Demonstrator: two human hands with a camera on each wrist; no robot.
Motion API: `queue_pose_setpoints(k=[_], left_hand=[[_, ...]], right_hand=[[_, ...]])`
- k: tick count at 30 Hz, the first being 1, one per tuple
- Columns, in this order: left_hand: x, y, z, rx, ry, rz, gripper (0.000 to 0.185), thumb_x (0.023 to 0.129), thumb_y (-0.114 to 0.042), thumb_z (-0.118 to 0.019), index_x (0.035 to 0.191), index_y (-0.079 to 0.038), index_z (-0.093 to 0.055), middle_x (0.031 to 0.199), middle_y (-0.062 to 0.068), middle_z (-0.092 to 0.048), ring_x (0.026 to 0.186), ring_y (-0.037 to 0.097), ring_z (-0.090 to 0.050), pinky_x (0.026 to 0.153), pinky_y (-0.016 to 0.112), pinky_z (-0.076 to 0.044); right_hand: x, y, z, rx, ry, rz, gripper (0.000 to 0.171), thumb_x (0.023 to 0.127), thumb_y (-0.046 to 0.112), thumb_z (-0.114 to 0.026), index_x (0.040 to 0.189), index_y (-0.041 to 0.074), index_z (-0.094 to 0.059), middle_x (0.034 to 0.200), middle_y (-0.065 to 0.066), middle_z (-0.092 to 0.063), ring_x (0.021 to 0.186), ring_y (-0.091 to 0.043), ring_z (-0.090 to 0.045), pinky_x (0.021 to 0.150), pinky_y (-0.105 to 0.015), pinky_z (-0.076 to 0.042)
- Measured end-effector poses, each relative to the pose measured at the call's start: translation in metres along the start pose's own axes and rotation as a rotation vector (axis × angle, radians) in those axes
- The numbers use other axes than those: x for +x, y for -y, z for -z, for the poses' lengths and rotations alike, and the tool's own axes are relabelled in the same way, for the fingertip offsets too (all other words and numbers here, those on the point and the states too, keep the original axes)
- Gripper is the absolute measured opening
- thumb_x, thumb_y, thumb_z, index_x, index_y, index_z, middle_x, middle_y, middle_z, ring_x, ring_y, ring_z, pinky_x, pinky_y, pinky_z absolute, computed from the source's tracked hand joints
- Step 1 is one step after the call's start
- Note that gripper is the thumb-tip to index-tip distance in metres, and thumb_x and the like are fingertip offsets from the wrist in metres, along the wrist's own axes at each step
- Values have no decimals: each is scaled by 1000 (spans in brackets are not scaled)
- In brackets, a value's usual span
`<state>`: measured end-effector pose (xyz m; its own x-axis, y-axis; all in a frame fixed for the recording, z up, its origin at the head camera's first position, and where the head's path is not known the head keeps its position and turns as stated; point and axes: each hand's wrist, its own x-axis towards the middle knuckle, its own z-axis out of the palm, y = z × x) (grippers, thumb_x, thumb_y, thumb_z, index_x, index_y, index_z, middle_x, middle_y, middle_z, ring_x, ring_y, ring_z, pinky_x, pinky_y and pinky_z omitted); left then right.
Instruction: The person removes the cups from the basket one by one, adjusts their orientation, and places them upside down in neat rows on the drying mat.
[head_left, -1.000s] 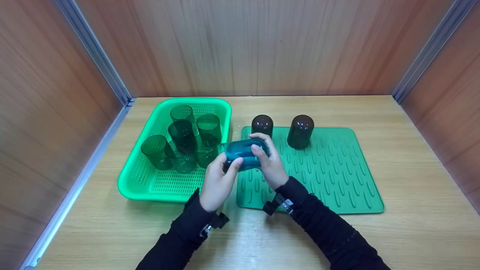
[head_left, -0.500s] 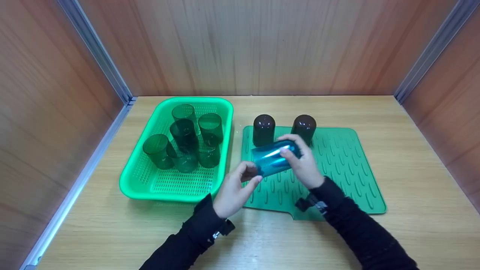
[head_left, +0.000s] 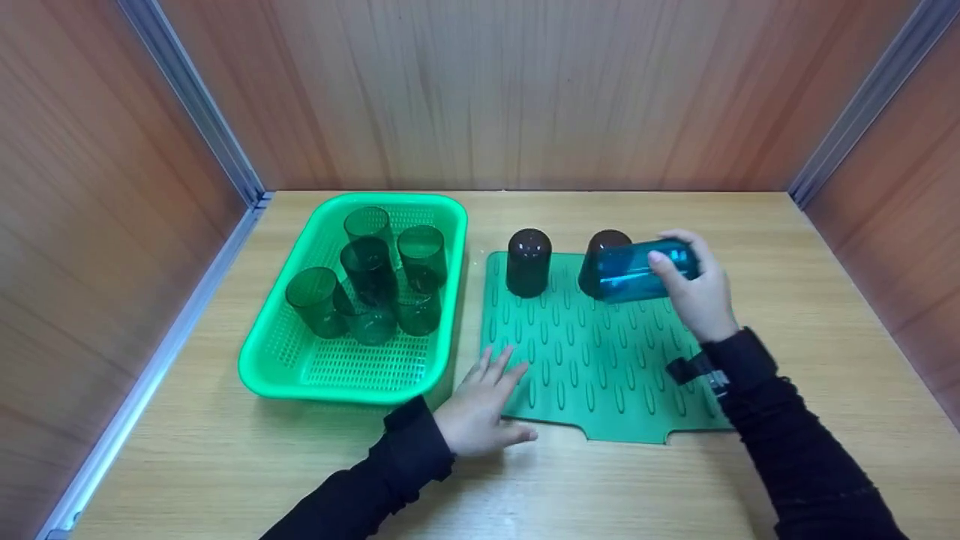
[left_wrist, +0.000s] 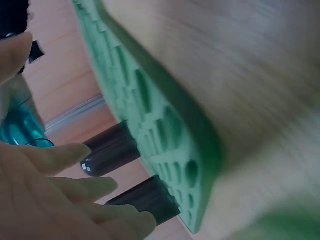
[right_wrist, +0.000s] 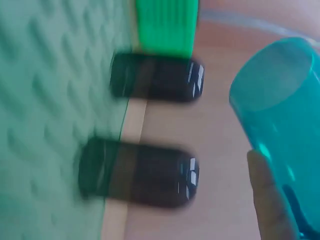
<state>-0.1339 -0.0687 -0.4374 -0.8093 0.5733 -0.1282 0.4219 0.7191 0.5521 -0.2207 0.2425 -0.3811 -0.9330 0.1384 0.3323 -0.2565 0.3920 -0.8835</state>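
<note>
The right hand (head_left: 701, 296) is wrapped around a blue cup (head_left: 645, 270), fingers and thumb curled about its side, and holds it on its side in the air above the far right part of the green mat (head_left: 600, 360), just in front of one of the two dark cups. The left hand (head_left: 480, 409) lies flat with fingers spread, its fingertips on the near left corner of the mat and its palm on the table (head_left: 225, 465). To do this well, it seems best to turn the blue cup mouth down and lower it onto a bare patch of mat beside the right dark cup (head_left: 600, 251) without knocking it, while the left hand steadies the mat. The left dark cup (head_left: 529, 262) stands mouth down at the mat's far edge, apart from its neighbour. The green basket (head_left: 300, 375) to the left holds several clear green cups (head_left: 367, 277), clustered upright or leaning toward its far end.
</note>
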Motion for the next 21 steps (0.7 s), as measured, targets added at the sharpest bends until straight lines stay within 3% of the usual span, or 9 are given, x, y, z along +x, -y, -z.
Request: queue_pose_setpoints(k=[2,5,9,12,21], left_hand=[[1,3,-3,70,28,43,94,86,-51,-69,156,-9,-24,165,18,-4,150,45,2,120,58,-14],[3,6,-6,153,55,72,99,83,-56,-70,156,-10,-22,165,18,-2,150,45,3,121,57,-13],[7,9,-11,217,89,74,101,81,-59,-70,156,-11,-23,165,17,-4,150,45,1,121,54,-15],[8,10,-15,243,107,81,101,81,-60,-70,156,-12,-23,165,17,-7,150,45,-3,121,52,-19],[8,10,-22,278,111,93,103,80,-65,-67,157,-14,-21,163,20,-10,149,46,-9,120,50,-24]], right_hand=[[5,-2,9,-82,-18,-18,45,93,34,-65,133,18,-54,108,0,-56,81,-9,-52,65,-21,-45],[14,-5,20,-158,-53,-25,56,90,39,-68,137,16,-45,122,-9,-53,85,-13,-51,68,-24,-43],[24,-9,34,-233,-101,-21,69,87,42,-72,136,6,-39,138,-18,-42,110,-24,-45,90,-38,-38],[32,-15,43,-295,-119,-15,71,86,44,-72,137,3,-42,137,-21,-39,119,-32,-39,100,-50,-33],[51,-45,49,-508,-70,-4,68,87,46,-71,142,12,-49,127,-26,-39,98,-42,-51,89,-56,-45]])
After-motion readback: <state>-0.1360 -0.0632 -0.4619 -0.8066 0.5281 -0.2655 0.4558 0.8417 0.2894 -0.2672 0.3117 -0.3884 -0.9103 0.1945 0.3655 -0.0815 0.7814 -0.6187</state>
